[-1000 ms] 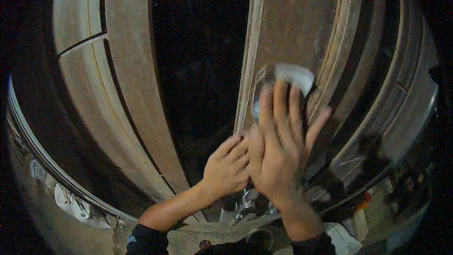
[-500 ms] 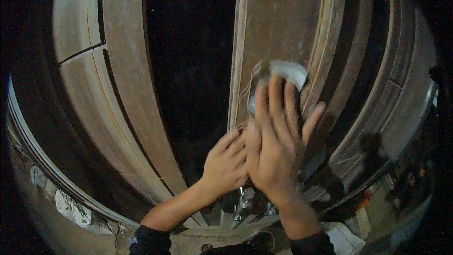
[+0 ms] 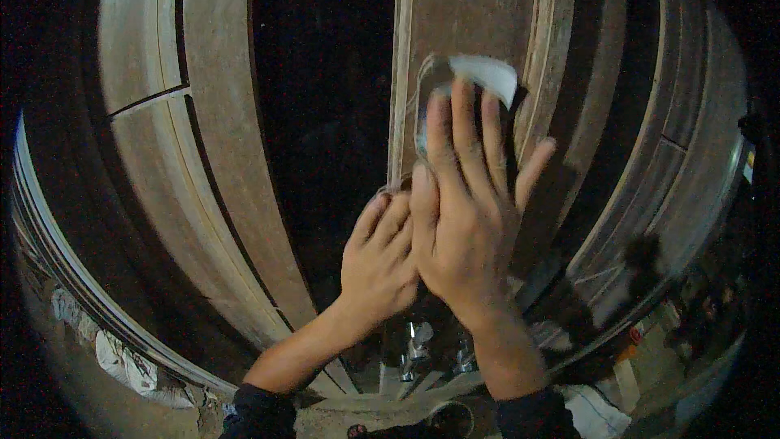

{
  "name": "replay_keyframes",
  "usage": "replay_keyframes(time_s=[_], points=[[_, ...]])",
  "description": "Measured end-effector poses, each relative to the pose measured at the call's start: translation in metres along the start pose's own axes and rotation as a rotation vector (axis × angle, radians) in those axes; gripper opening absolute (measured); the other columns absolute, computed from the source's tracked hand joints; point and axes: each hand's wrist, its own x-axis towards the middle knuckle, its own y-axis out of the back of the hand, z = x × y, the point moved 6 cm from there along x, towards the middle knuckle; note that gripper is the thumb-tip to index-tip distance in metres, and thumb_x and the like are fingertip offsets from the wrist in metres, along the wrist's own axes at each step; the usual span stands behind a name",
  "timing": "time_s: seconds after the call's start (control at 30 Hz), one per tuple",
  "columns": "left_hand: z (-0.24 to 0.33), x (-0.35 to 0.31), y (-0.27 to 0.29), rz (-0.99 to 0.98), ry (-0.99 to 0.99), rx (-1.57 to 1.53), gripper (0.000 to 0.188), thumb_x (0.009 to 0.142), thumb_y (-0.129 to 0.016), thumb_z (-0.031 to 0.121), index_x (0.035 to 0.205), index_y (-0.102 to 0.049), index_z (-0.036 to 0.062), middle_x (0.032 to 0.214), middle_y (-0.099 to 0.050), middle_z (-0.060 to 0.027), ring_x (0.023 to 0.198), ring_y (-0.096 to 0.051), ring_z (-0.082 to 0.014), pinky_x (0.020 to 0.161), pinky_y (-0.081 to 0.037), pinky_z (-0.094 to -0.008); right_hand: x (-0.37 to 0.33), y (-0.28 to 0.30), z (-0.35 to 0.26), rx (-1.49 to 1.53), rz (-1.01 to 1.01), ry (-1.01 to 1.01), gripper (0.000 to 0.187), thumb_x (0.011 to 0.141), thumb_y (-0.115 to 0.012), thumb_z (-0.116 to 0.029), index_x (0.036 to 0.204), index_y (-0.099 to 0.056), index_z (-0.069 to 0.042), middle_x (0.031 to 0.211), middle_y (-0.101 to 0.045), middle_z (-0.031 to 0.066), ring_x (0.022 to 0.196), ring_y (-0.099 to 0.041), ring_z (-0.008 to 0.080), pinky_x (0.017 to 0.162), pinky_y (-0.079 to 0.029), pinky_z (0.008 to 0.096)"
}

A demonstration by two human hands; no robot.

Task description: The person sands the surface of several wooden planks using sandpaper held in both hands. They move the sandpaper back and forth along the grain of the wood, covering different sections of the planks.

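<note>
A brown wooden-looking plank [image 3: 471, 0] with raised pale edges runs away from me in the middle. My right hand [image 3: 467, 211] lies flat over it, fingers stretched and spread. From under its fingertips sticks out a whitish, curved sheet or pad [image 3: 490, 75]; a greyish, see-through-looking part shows beside the index finger, its kind unclear. Close against the right thumb is my left hand [image 3: 378, 252], its fingers bent over something dark at the plank's left edge. What those fingers grip is hidden.
More long brown boards [image 3: 219, 49] stretch away on the left, with dark gaps between them. Similar boards [image 3: 682, 114] curve along the right. Shiny metal pieces [image 3: 418, 341] sit below my wrists. White sacks or cloths [image 3: 122, 362] lie on the ground at lower left.
Both hands have moved farther away along the plank, and the whitish sheet has shifted the same way under my right hand. Their shapes stay about the same.
</note>
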Motion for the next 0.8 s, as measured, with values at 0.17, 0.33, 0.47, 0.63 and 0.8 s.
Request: replay_keyframes(time_s=[0.17, 0.33, 0.47, 0.63, 0.8], points=[[0.011, -0.021, -0.006, -0.048, 0.017, 0.026, 0.054, 0.063, -0.061, 0.019, 0.115, -0.063, 0.0043, 0.126, -0.059, -0.0131, 0.128, -0.048, -0.0333, 0.114, -0.03, -0.0504, -0.02, 0.004, -0.016, -0.011, -0.102, -0.01, 0.053, 0.097, -0.043, -0.025, 0.146, -0.04, -0.005, 0.155, -0.033, 0.0109, 0.146, -0.025, 0.0295, 0.113, 0.005, 0.0636], [0.016, -0.053, -0.003, -0.07, -0.095, -0.014, 0.053, 0.063, -0.059, 0.023, 0.113, -0.064, 0.0065, 0.121, -0.061, -0.0113, 0.125, -0.051, -0.0316, 0.113, -0.032, -0.0494, -0.058, -0.003, -0.042, 0.057, -0.228, 0.005, 0.053, 0.097, -0.044, -0.026, 0.146, -0.041, -0.006, 0.155, -0.034, 0.0107, 0.146, -0.025, 0.0292, 0.113, 0.004, 0.0643], [-0.003, -0.021, -0.003, 0.041, 0.07, -0.125, 0.052, 0.065, -0.059, 0.022, 0.114, -0.063, 0.0061, 0.122, -0.061, -0.0111, 0.126, -0.05, -0.0313, 0.114, -0.031, -0.0492, -0.009, 0.001, -0.025, -0.06, 0.034, 0.076, 0.053, 0.096, -0.045, -0.026, 0.145, -0.043, -0.006, 0.154, -0.035, 0.0109, 0.145, -0.027, 0.0295, 0.113, 0.003, 0.0646], [0.012, -0.023, -0.003, 0.005, 0.021, -0.002, 0.056, 0.063, -0.06, 0.023, 0.116, -0.062, 0.0061, 0.126, -0.059, -0.0106, 0.126, -0.05, -0.031, 0.115, -0.03, -0.0491, -0.028, -0.004, -0.024, 0.009, -0.063, 0.041, 0.051, 0.096, -0.045, -0.024, 0.144, -0.044, -0.005, 0.154, -0.036, 0.0116, 0.145, -0.027, 0.0306, 0.113, 0.003, 0.0645], [0.017, -0.061, -0.005, -0.088, -0.155, -0.084, 0.055, 0.06, -0.061, 0.021, 0.113, -0.064, 0.0056, 0.123, -0.06, -0.0108, 0.125, -0.051, -0.0307, 0.114, -0.031, -0.0497, -0.066, -0.01, -0.034, 0.057, -0.164, 0.006, 0.051, 0.096, -0.044, -0.022, 0.144, -0.044, -0.004, 0.154, -0.036, 0.0124, 0.145, -0.026, 0.0316, 0.113, 0.003, 0.0644]])
